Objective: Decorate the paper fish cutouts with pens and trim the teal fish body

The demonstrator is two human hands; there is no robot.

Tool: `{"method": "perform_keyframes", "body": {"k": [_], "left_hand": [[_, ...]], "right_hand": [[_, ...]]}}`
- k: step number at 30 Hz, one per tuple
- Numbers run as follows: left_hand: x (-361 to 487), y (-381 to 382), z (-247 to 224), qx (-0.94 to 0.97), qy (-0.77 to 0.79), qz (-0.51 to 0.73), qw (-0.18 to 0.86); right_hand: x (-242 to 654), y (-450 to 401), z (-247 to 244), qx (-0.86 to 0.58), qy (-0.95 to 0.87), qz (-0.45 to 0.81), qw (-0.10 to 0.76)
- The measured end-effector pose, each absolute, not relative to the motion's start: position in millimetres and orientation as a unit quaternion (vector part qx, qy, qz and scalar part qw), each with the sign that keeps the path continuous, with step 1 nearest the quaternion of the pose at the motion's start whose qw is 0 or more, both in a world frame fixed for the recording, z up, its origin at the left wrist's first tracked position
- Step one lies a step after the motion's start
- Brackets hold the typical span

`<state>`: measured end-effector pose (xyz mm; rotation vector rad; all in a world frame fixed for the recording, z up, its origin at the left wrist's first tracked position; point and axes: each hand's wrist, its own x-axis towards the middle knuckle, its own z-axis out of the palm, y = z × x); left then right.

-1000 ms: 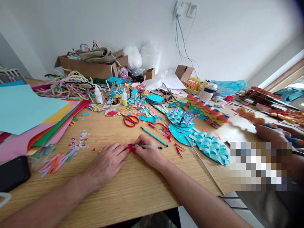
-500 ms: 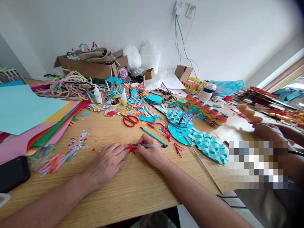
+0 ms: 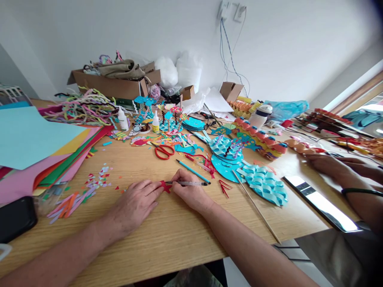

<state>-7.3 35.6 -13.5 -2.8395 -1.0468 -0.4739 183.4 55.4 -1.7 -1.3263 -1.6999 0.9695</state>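
My right hand (image 3: 190, 193) is closed around a thin clear pen (image 3: 188, 183), whose tip points left onto a small red paper star (image 3: 166, 187). The star lies flat on the wooden table (image 3: 143, 247). My left hand (image 3: 139, 201) rests flat to the left, its fingertips on the star's left edge. Behind my right hand lie a blue pen (image 3: 191, 170) and a red pen (image 3: 200, 164). Red-handled scissors (image 3: 164, 151) lie farther back. Some red paper strips (image 3: 225, 188) are to the right.
Coloured paper sheets (image 3: 36, 137) and a black phone (image 3: 16, 217) lie at the left. Blue woven paper fish (image 3: 265, 185) and a wooden stick (image 3: 257, 207) are right of centre. Another person's hands (image 3: 332, 167) are at the far right, near a shiny phone (image 3: 321, 203). Glue bottles (image 3: 123, 119) stand behind.
The other person's hands have moved down slightly, and the egg-carton piece near them lies lower. My hands stay in nearly the same place; the pen in my right hand has shifted slightly left.
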Motion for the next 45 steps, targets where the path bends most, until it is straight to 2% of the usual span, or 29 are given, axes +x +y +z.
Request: {"method": "perform_keyframes", "body": {"k": [15,21,26,45], "left_hand": [[-7,35,-13,-0.925,-0.345,-0.155,0.036],[-11,37,-9,-0.902,-0.389,-0.183,-0.033],[-18,43,-3,-0.898,-0.379,-0.203,-0.092],[-19,46,3,-0.893,-0.377,-0.215,-0.117]], "right_hand": [[183,55,-1,-0.515,-0.668,0.375,0.385],[186,52,10,-0.502,-0.626,0.410,0.434],[185,48,17,-0.483,-0.636,0.457,0.392],[179,43,8,-0.452,-0.713,0.414,0.341]]}}
